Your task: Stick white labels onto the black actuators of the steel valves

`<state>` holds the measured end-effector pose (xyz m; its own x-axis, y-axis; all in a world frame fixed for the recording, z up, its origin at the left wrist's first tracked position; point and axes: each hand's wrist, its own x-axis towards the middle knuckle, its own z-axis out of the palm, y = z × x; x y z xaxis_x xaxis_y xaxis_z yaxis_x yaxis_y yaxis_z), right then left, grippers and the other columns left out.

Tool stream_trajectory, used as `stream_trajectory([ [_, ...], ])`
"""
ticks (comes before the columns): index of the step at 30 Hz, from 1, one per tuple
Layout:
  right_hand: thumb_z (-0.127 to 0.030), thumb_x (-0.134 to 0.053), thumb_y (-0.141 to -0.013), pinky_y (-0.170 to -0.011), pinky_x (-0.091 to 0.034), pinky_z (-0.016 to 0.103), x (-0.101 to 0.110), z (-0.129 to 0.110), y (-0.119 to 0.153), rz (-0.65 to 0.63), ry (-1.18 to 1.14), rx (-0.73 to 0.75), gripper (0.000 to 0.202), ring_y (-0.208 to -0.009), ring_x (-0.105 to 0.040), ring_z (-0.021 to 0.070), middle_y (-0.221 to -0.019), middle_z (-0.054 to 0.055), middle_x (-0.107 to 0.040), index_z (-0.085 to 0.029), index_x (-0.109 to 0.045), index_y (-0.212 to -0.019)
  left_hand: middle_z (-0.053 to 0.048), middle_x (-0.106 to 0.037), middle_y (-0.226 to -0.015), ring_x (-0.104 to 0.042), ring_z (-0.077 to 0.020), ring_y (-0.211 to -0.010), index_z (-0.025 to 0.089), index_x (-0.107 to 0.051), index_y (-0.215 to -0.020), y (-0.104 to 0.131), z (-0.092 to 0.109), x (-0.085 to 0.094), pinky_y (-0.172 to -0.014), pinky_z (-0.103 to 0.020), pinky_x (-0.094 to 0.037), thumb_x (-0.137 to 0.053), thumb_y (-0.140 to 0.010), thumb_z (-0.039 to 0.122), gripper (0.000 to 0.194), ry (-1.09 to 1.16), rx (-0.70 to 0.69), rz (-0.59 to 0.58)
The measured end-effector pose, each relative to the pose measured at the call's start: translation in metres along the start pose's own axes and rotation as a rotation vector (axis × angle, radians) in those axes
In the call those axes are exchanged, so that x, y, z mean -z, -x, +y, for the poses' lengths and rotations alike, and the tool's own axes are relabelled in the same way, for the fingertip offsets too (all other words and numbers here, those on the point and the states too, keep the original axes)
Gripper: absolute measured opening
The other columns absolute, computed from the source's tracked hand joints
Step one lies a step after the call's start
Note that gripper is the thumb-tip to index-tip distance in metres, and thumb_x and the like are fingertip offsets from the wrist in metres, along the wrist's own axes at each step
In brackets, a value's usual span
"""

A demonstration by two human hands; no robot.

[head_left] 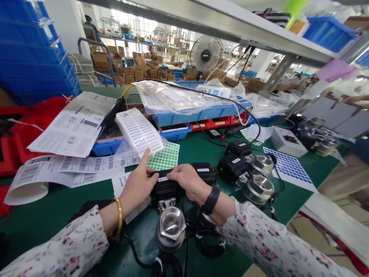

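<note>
The white label (pixel 163 179) is laid left to right on the black valve box (pixel 165 188), between both thumbs. By the left hand (pixel 139 182), finger and thumb are held apart; by the right hand (pixel 191 181), a pinch cannot be told.

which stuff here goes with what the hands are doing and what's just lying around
Likely in the job:
black valve actuator, with the left hand and right hand at its label
its steel valve body
white label sheet

Probably just lying about:
fan
power strip
stacked blue bins
</note>
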<state>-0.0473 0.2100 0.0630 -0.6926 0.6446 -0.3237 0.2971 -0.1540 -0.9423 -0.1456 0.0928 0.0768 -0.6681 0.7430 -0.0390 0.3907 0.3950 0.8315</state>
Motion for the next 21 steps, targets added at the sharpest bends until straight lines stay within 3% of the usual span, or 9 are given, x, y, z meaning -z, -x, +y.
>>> stream_trajectory([
  [7, -0.012, -0.062, -0.063, -0.051, -0.028, 0.023, -0.0015, 0.0015, 0.001, 0.009, 0.055, 0.017, 0.018, -0.049, -0.04, 0.0094, -0.048, -0.005, -0.046, -0.015, -0.051, -0.048, -0.006, -0.064, -0.093, -0.063, -0.0242, -0.084, 0.022, -0.011, -0.148, 0.0002, 0.001, -0.0022, -0.079, -0.036, -0.046, -0.061, -0.076, 0.032, 0.088, -0.125, 0.018, 0.003],
  [13, -0.009, -0.06, -0.063, -0.051, -0.028, 0.023, -0.0009, 0.0014, 0.003, 0.027, 0.153, 0.099, 0.021, -0.049, -0.041, 0.0096, -0.048, -0.005, -0.046, -0.016, -0.052, -0.046, -0.007, -0.064, -0.092, -0.062, -0.0246, -0.084, 0.02, -0.011, -0.148, -0.0013, -0.0026, -0.0036, -0.08, -0.036, -0.046, -0.062, -0.075, 0.03, 0.089, -0.107, 0.01, 0.005],
  [21, -0.011, -0.066, -0.061, -0.057, -0.034, 0.025, 0.002, 0.0039, -0.0003, 0.058, 0.283, 0.198, 0.018, -0.059, -0.052, 0.0153, -0.052, -0.002, -0.053, -0.017, -0.055, -0.048, -0.007, -0.063, -0.093, -0.062, -0.0245, -0.085, 0.021, -0.009, -0.148, 0.0005, -0.0003, -0.0026, -0.079, -0.036, -0.046, -0.061, -0.076, 0.03, 0.089, -0.106, 0.007, -0.003],
])
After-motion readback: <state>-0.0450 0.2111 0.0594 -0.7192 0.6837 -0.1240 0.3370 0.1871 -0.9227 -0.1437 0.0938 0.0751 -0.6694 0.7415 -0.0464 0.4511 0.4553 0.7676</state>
